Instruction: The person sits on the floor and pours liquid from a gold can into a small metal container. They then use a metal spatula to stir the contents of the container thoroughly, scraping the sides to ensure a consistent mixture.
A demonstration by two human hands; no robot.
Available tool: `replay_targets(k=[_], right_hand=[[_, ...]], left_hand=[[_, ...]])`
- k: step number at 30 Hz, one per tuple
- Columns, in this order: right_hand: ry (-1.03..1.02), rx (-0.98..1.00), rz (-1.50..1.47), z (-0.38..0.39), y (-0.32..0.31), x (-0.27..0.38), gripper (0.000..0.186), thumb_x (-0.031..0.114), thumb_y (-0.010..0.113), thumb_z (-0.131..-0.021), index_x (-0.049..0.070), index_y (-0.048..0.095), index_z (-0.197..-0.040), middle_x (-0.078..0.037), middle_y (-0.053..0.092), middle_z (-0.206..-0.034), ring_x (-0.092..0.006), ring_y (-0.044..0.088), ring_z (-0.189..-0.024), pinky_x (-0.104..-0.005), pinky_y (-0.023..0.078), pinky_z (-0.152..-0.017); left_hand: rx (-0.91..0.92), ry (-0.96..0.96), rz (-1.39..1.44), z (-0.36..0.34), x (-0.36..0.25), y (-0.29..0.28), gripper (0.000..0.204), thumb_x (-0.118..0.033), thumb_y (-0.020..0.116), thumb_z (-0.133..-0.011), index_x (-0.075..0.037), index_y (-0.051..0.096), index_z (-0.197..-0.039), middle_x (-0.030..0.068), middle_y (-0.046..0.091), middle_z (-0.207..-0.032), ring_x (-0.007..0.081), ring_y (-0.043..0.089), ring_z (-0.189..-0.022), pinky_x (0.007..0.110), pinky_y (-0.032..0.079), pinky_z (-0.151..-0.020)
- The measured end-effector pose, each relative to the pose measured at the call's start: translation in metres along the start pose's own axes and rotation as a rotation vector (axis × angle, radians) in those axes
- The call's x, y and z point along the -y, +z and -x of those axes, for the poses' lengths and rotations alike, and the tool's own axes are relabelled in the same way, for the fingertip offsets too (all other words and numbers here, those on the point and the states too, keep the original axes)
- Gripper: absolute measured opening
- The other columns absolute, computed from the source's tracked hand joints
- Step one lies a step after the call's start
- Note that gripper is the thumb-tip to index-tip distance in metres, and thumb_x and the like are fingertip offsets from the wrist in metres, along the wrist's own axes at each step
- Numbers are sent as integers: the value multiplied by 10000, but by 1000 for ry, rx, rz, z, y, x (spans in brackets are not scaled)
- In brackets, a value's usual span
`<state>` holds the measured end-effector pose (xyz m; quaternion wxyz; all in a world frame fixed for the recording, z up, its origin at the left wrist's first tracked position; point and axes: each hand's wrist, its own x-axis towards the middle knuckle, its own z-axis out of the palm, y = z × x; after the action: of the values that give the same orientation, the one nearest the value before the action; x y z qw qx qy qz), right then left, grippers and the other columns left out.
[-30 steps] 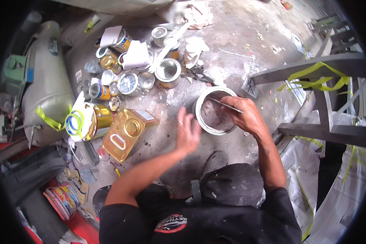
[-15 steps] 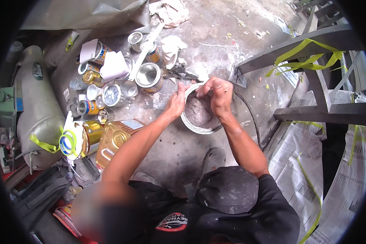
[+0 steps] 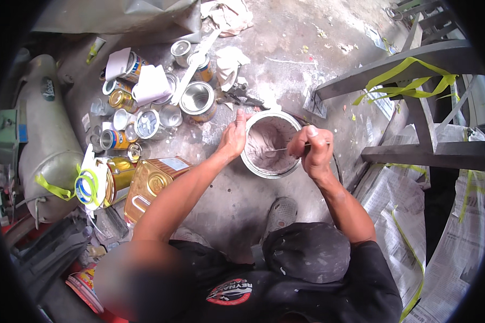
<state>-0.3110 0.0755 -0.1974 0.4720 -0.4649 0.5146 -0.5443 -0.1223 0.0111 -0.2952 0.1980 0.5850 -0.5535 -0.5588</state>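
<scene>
A round metal can stands on the floor in front of me, holding thick pale grey-pink paste. My left hand grips its left side, thumb up at the rim. My right hand is closed on the handle of a thin metal tool over the right of the can, with the tool's far end down in the paste. A gold rectangular tin stands to the left, beside my left forearm.
Several opened cans with paper sheets cluster at upper left, near a metal tank. On the right stand a grey frame with yellow tape and paper-covered pieces. A dark hose lies behind my right hand.
My left hand has moved from open beside the can onto its side. My right hand, still on the tool, has since shifted right and down across the can.
</scene>
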Motion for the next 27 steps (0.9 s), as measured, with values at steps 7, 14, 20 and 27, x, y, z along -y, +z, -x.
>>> replay_targets(k=[7,14,20,27], right_hand=[[-290,-48,95,-21,7,-38,532,376,445,-940,18,449,-546,-127,541,-548,-204,510,-510,-324,416,-493],[48,-100,13,0,-8,-20,627,466,422,-963,26,468,-518,-111,478,-481,-208,481,-450,-338,436,-490],[6,-132,-141,-9,-2,24,614,436,494,-945,14,545,-502,-95,518,-454,-165,498,-420,-310,402,-453],[-110,149,-62,-15,26,-40,469,342,603,-861,23,481,-540,-13,492,-510,-90,429,-494,-284,337,-475]], left_hand=[[53,73,123,-10,7,9,965,-773,28,-912,-112,583,-1344,183,596,-1324,334,503,-1281,396,337,-1092],[52,29,74,-5,5,3,991,-794,37,-898,-94,578,-1346,188,598,-1318,338,503,-1278,388,333,-1094],[40,30,68,-1,5,1,984,-784,51,-908,-75,583,-1334,195,605,-1302,342,509,-1269,389,338,-1092],[56,47,112,-11,10,6,964,-767,68,-923,-57,580,-1326,196,615,-1283,334,525,-1252,391,355,-1080]])
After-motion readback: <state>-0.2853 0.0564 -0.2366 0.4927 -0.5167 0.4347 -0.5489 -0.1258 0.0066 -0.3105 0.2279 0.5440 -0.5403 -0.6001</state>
